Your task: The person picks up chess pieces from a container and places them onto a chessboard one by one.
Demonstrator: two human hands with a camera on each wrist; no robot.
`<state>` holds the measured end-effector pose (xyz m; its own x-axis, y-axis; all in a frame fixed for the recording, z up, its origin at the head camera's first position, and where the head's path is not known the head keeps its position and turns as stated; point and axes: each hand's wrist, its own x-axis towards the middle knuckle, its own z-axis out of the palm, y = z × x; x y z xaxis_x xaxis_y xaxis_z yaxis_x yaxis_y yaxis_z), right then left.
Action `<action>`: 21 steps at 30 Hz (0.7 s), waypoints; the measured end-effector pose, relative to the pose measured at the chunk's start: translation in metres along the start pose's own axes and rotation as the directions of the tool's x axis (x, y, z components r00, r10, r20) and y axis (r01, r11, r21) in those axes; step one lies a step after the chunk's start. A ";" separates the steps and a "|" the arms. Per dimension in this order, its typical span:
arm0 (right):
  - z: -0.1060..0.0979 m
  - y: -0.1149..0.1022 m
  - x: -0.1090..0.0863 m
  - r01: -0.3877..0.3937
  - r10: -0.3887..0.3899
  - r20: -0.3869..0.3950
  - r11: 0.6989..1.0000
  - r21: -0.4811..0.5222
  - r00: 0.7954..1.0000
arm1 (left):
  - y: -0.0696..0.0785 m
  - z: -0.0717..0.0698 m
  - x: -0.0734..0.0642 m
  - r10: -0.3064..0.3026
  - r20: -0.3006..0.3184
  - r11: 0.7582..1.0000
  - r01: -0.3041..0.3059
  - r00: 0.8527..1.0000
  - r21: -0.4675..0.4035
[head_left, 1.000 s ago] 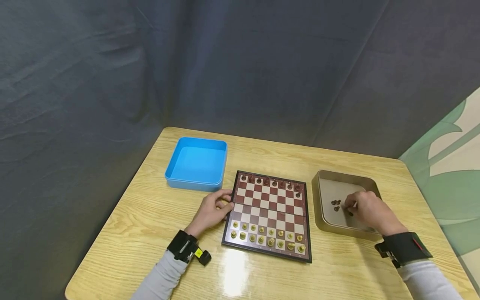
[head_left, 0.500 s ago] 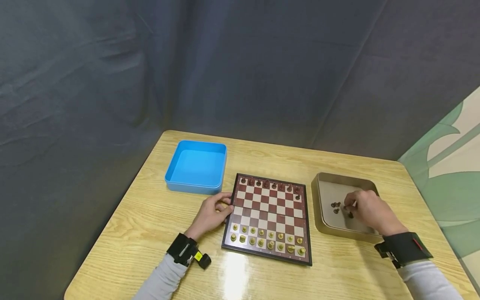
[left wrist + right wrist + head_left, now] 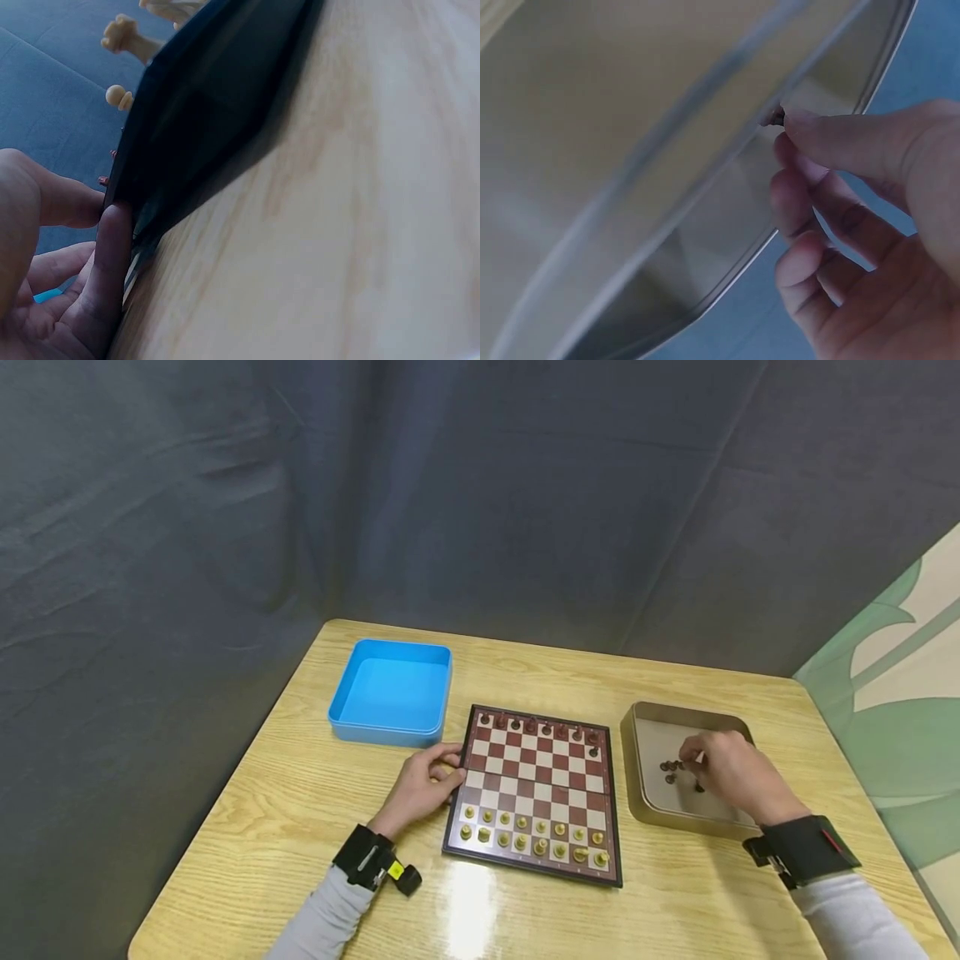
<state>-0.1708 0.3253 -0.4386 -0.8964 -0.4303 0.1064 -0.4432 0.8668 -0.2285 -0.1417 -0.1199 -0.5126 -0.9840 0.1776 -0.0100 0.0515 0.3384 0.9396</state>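
On the table a magnetic-style chessboard lies between my hands. Gold pieces fill its two near rows; dark red pieces line the far row, with one more in front at the right. My left hand grips the board's left edge, its thumb and fingertips pinching the rim in the left wrist view. Inside the beige tin, my right hand is above several loose dark pawns. A small dark pawn shows at its thumb and index tips, mostly covered.
A blue box stands at the back left of the wooden table. The tin's raised wall surrounds my right hand. Behind the table hangs a dark curtain.
My right hand has lifted slightly and shifted a little left within the tin, over the cluster of dark pawns. The left hand keeps its hold on the board.
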 end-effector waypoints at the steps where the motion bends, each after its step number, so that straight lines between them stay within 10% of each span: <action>1: 0.000 -0.001 0.001 0.003 -0.003 -0.002 1.000 -0.002 1.000 | 0.000 0.000 0.000 0.000 0.000 1.000 0.000 1.000 0.000; 21: -0.014 -0.025 0.016 0.102 -0.101 -0.086 0.995 0.008 0.991 | 0.001 -0.002 0.000 -0.008 0.023 1.000 0.008 1.000 -0.011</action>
<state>-0.1738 0.3000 -0.4174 -0.8444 -0.4922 0.2117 -0.5321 0.8164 -0.2244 -0.1423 -0.1218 -0.5110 -0.9802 0.1964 -0.0252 0.0418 0.3296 0.9432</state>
